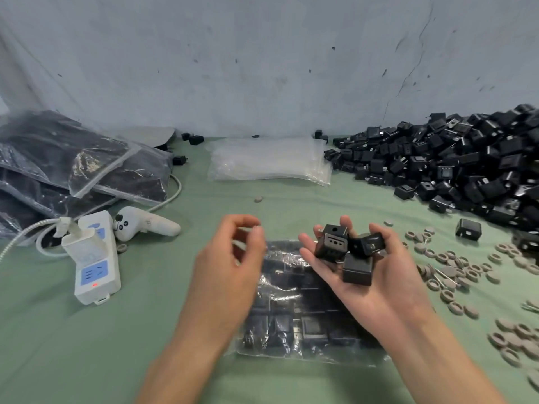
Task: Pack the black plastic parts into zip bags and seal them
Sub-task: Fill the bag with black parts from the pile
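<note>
A clear zip bag, partly filled with black plastic parts, lies flat on the green table in front of me. My right hand is palm up over the bag's upper right, its fingers curled around three black plastic parts. My left hand is blurred at the bag's top left corner, with curled fingers that seem to pinch the bag's clear mouth edge. A large heap of loose black parts fills the far right of the table.
A stack of empty zip bags lies at the back centre. Filled bags are piled at the left, beside a white power strip and a white controller. Several grey rubber rings are scattered on the right.
</note>
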Tool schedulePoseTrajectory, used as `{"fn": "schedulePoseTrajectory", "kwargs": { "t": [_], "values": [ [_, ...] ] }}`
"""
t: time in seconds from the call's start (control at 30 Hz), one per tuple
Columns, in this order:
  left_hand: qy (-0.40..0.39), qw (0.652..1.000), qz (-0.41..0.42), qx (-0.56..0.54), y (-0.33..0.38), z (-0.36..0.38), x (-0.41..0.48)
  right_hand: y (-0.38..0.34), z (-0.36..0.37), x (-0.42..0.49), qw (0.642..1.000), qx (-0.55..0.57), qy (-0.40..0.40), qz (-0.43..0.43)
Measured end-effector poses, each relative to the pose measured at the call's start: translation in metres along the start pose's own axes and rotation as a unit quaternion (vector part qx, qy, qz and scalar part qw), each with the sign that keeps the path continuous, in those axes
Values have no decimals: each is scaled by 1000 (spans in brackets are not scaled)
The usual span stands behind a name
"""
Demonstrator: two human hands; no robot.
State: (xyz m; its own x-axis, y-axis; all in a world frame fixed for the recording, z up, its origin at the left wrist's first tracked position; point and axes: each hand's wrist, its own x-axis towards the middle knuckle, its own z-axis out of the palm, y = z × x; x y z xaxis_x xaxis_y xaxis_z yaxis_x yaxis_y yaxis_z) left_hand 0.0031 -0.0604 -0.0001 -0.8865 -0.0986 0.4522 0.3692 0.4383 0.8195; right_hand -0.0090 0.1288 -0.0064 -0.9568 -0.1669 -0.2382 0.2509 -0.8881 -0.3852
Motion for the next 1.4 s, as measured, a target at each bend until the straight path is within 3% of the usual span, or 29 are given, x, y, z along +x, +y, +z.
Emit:
{"fn": "schedulePoseTrajectory", "kwargs": {
  "t": [0.17,0.3,0.5,0.63,0.73,0.83,1.03,1.23,1.4],
  "values": [
    [-164,966,115,163,6,27,-6,13,3,3,999,5,-27,28],
    [-144,975,104,131,2,26,-7,15,1,4,999,12,-15,36],
    [1,1000,-14,-25,4,-3,-6,6,5,-2,998,50,-3,45],
    [92,975,-198,-50,-31,-36,0,-2,5,-6,998,58,12,24],
    [56,947,-310,-61,-53,-41,-2,-8,4,-7,998,61,22,2],
    [11,931,-342,-128,-57,-36,-6,-12,2,-7,998,57,25,-11],
    [-75,927,-336,-146,-55,-23,-7,-18,-4,-6,998,51,24,-23],
    [-39,936,-324,-133,-55,-17,-2,-21,-5,-4,998,57,15,-27],
    [-38,960,-275,-39,-55,-8,-4,-17,-5,-3,998,57,13,-25]
  ]
}}
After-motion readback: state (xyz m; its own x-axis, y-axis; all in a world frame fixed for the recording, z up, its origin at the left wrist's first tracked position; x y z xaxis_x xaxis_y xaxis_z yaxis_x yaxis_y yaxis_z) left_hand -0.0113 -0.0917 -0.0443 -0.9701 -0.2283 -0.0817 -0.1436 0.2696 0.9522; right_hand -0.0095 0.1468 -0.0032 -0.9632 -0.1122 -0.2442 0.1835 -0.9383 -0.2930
